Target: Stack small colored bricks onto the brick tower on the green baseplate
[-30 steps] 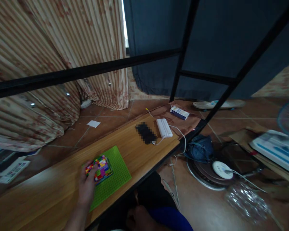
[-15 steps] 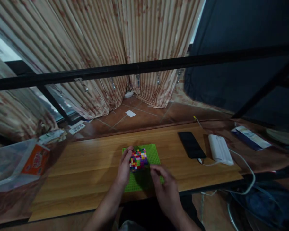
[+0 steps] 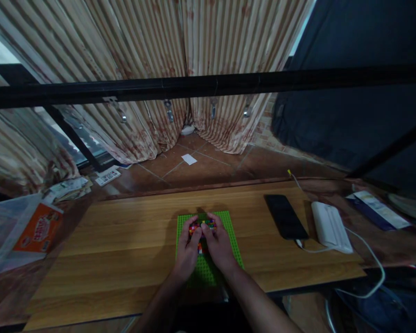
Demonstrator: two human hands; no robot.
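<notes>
A block of many small coloured building bricks (image 3: 200,249) stands on a green studded baseplate (image 3: 231,224). My left hand (image 3: 187,247) wraps its left side, fingers at the far edge and thumb on top. From the right, my right hand (image 3: 219,243) grips the same block, its thumb beside the left one near the middle. Both hands cover most of the bricks; only parts of the top and a bit of the near side show. Whether a loose brick sits under the thumbs I cannot tell.
The baseplate lies on a wooden table (image 3: 125,249). To the right are a black phone (image 3: 286,216) and a white power bank (image 3: 331,226) joined by a cable. A clear plastic bin (image 3: 7,231) with an orange label stands at the left. A black rail (image 3: 142,89) crosses beyond the table.
My right hand has moved left and forward from beside the block onto it. My left hand's thumb now lies over the top. The view has shifted slightly.
</notes>
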